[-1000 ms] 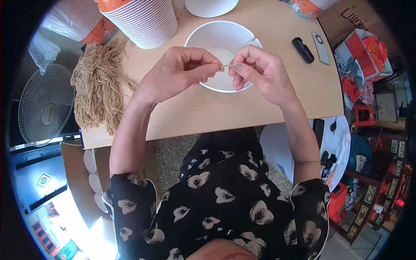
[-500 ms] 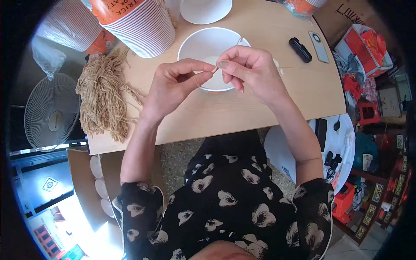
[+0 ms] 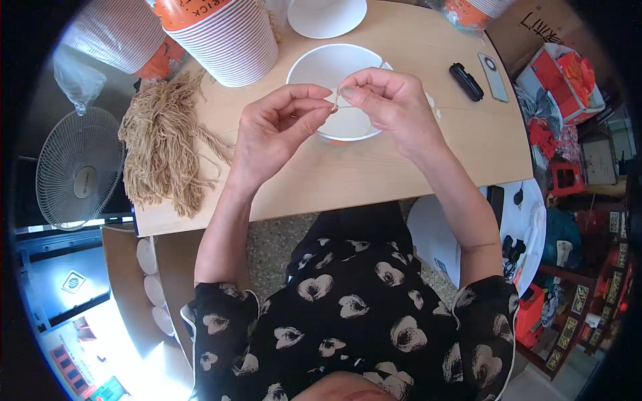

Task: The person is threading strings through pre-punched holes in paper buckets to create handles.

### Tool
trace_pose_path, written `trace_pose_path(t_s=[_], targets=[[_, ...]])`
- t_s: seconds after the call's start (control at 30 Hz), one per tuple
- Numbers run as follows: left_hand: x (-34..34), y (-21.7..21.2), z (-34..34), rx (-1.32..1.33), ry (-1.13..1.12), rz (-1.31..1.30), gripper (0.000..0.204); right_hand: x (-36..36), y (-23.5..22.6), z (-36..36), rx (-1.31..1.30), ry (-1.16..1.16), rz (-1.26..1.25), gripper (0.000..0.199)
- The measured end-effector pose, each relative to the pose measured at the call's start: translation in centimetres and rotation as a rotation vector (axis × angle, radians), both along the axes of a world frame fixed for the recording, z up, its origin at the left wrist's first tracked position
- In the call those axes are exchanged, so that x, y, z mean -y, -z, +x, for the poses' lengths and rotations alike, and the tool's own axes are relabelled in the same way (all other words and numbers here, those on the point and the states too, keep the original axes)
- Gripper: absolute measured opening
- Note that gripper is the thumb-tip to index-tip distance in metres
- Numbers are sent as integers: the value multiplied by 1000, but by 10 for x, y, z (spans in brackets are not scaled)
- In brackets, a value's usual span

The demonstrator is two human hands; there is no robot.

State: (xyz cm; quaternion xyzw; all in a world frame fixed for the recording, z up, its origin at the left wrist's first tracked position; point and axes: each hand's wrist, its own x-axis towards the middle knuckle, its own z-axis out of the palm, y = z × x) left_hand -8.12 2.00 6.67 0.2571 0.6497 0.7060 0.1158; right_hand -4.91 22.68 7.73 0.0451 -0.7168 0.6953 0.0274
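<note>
Above the table, both hands meet at the fingertips over a white paper bucket point(image 3: 321, 63) that stands behind them. My right hand point(image 3: 399, 110) pinches a short, thin tan cord point(image 3: 336, 101) between thumb and forefinger. The cord's lower end sits at the thumb tip of my left hand point(image 3: 271, 134), where the fingers close on it and the forefinger is raised a little above. A thin strand, partly hidden by the right hand, shows at the bucket's rim. To the left of my left hand lies a thick bundle of tan cords point(image 3: 159, 147), loose ends trailing toward my forearm.
A tall stack of white and orange paper buckets point(image 3: 234, 50) rises at the back left, with another white bucket point(image 3: 328, 17) beside it. A black case point(image 3: 466, 81) and a phone point(image 3: 493, 77) lie at the right. A fan point(image 3: 81, 170) stands off the left edge.
My left forefinger has lifted away from the thumb, and the cord between my hands now stands more upright. The view has shifted slightly.
</note>
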Motion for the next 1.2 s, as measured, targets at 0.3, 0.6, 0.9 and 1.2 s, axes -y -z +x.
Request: trace_pose_path(t_s=[0.3, 0.6, 0.9, 1.2], targets=[[-2, 7, 2, -36, -68, 23, 32, 10, -5, -3, 48, -18, -7, 16], [-13, 15, 11, -16, -217, 69, 33, 20, -13, -3, 66, 3, 47, 12], [-9, 12, 12, 87, -238, 74, 23, 20, -9, -3, 116, 2, 20, 15], [7, 0, -5, 173, -34, -46, 20, 20, -20, -10, 34, -22, -24, 18]])
